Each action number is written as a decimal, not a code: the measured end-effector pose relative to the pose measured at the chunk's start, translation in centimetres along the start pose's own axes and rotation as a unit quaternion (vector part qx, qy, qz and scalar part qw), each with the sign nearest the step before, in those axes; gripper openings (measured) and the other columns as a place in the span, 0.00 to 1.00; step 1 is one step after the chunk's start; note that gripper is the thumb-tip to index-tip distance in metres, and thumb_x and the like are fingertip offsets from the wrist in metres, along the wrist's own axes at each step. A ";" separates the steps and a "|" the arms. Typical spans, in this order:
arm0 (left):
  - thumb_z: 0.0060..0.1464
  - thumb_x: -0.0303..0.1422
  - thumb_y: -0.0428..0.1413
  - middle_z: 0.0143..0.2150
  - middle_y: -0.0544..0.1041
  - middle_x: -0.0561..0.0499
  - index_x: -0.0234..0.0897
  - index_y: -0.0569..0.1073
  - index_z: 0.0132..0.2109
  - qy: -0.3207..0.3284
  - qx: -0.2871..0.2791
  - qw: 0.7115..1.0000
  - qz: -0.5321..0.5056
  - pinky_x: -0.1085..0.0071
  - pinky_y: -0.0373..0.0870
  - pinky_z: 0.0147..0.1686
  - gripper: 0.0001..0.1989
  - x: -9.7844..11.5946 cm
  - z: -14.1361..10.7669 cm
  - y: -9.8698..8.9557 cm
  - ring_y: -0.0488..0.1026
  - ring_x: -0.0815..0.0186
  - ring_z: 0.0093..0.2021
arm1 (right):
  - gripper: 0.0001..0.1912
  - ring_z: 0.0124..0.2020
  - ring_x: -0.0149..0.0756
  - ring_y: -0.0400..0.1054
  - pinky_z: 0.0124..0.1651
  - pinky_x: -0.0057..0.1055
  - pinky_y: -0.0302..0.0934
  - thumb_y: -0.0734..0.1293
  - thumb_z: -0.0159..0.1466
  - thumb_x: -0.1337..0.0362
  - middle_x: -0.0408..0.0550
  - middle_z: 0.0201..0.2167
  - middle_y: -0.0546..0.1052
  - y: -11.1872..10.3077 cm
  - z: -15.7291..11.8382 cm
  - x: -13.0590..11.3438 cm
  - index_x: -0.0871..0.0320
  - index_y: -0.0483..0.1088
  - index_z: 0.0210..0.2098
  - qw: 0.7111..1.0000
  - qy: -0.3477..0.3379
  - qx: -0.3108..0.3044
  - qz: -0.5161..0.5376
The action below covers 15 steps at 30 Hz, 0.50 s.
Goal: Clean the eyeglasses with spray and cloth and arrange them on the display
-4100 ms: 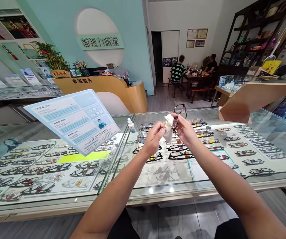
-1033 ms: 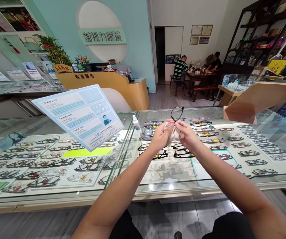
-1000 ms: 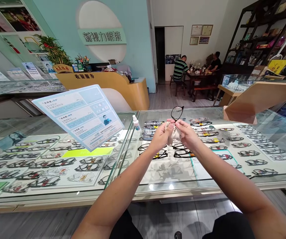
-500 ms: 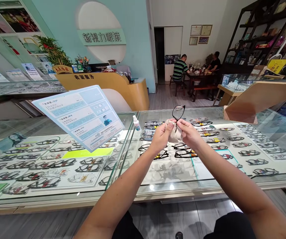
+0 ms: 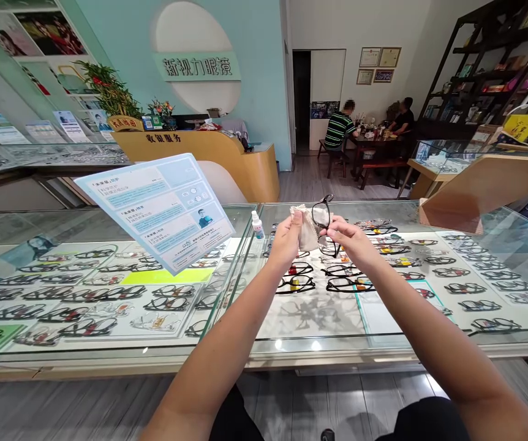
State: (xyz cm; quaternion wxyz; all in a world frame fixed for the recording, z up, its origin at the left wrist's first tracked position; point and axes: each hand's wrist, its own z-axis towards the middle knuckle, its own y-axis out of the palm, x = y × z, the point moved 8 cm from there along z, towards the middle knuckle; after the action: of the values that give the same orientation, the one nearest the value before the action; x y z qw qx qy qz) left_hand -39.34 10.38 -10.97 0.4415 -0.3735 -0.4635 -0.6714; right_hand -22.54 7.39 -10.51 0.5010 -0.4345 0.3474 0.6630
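Observation:
Above the glass display counter (image 5: 314,331), my left hand (image 5: 286,236) is closed on a beige cloth (image 5: 307,231) that hangs down from my fingers. My right hand (image 5: 349,239) pinches a pair of dark-framed eyeglasses (image 5: 321,214) near the middle, one lens up and the other pointing down. The cloth is beside the glasses, partly behind the upper lens; whether it touches the lens I cannot tell. A small white spray bottle (image 5: 257,225) stands on the counter left of my hands.
Under the glass lie rows of eyeglass frames (image 5: 346,283). A tilted pale-blue leaflet (image 5: 158,211) stands on the left counter. At the right is a wooden board-like stand (image 5: 479,184). Farther back are a yellow cash desk (image 5: 227,165) and two people seated at a table (image 5: 369,142).
The glasses have turned and now show more clearly beside the cloth. The cloth has come off the lower part of the frame and spread open in my left hand. The view has shifted slightly.

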 end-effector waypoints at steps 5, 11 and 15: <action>0.49 0.71 0.64 0.24 0.72 0.53 0.35 0.76 0.35 -0.018 -0.042 0.999 0.030 0.73 0.58 0.22 0.38 0.2 -0.2 0.7 0.65 0.71 0.22 | 0.19 0.50 0.43 0.69 0.63 0.42 0.58 0.79 0.62 0.42 0.47 0.43 0.80 0.4 -0.2 1.1 0.52 0.83 0.35 0.998 0.053 -0.023 -0.001; 0.48 0.65 0.70 0.25 0.73 0.54 0.35 0.75 0.36 -0.040 -0.112 0.992 0.035 0.74 0.61 0.23 0.34 0.5 -0.4 1.3 0.67 0.71 0.23 | 0.20 0.41 0.39 0.71 0.52 0.37 0.62 0.84 0.54 0.46 0.46 0.37 0.82 0.7 -0.6 1.3 0.54 0.82 0.32 0.988 0.112 -0.015 0.109; 0.48 0.55 0.75 0.32 0.80 0.51 0.35 0.79 0.42 -0.040 -0.147 0.988 0.034 0.72 0.70 0.32 0.29 1.1 -0.9 1.9 0.74 0.67 0.30 | 0.21 0.37 0.36 0.71 0.46 0.34 0.62 0.84 0.54 0.46 0.46 0.36 0.81 0.8 -0.7 1.2 0.56 0.83 0.34 0.981 0.138 -0.015 0.133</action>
State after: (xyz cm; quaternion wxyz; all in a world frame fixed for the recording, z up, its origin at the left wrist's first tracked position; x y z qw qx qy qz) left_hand -37.96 8.91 -9.64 0.3854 -0.4770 -0.3639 -0.7011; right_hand -23.29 6.97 -11.88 0.3486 -0.4796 0.4577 0.6625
